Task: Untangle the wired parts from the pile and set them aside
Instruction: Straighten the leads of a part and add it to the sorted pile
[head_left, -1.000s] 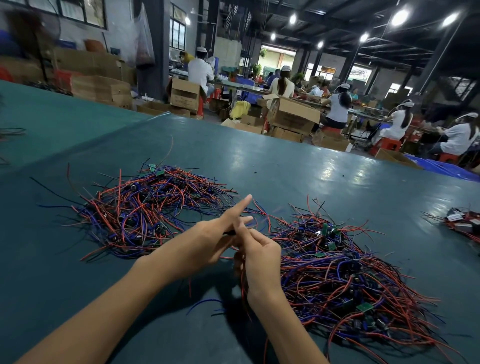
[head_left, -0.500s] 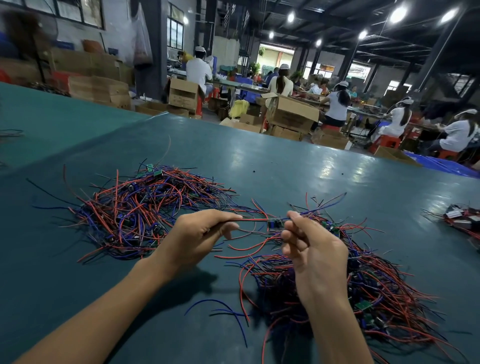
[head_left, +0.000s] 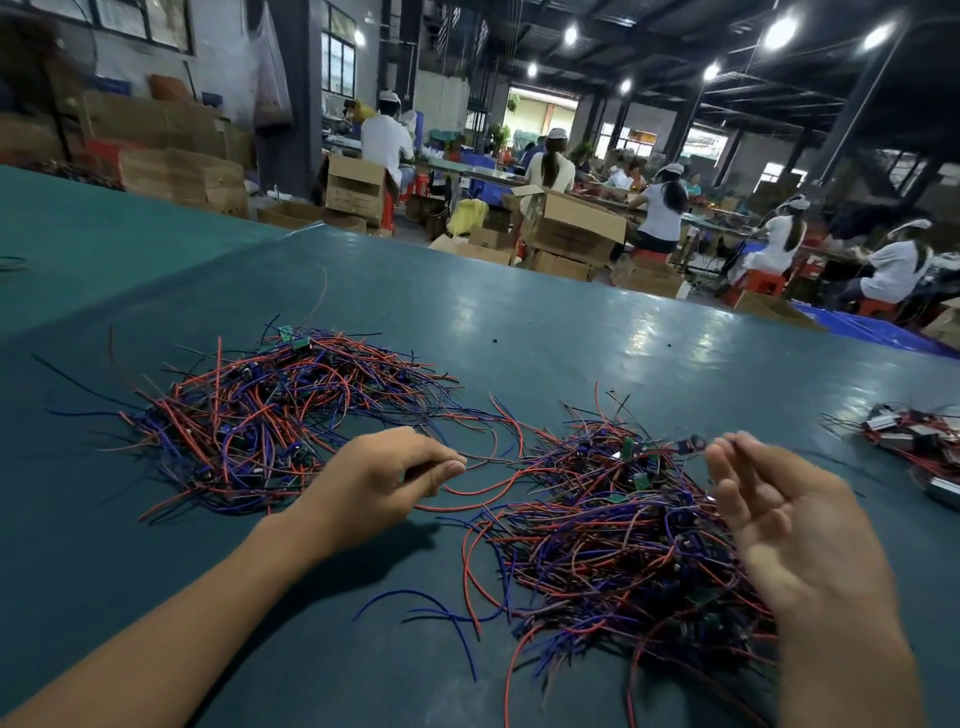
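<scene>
Teal table (head_left: 571, 322), cardboard boxes (head_left: 571, 228), ceiling lamps (head_left: 779, 32), windows (head_left: 337, 62)

A dense tangled pile (head_left: 623, 545) of red and blue wires with small green boards lies by the table's (head_left: 571, 338) near edge, right of middle; a flatter pile (head_left: 270, 415) lies left of it, farther in; one thin wired part (head_left: 488, 459) stretches between them, pinched by the left hand (head_left: 374, 478).

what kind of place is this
Most likely an electronics assembly factory floor: workers in white caps sit at work in the background, cardboard boxes stand around them, and piles of red and blue wired parts lie on the big green table.
</scene>
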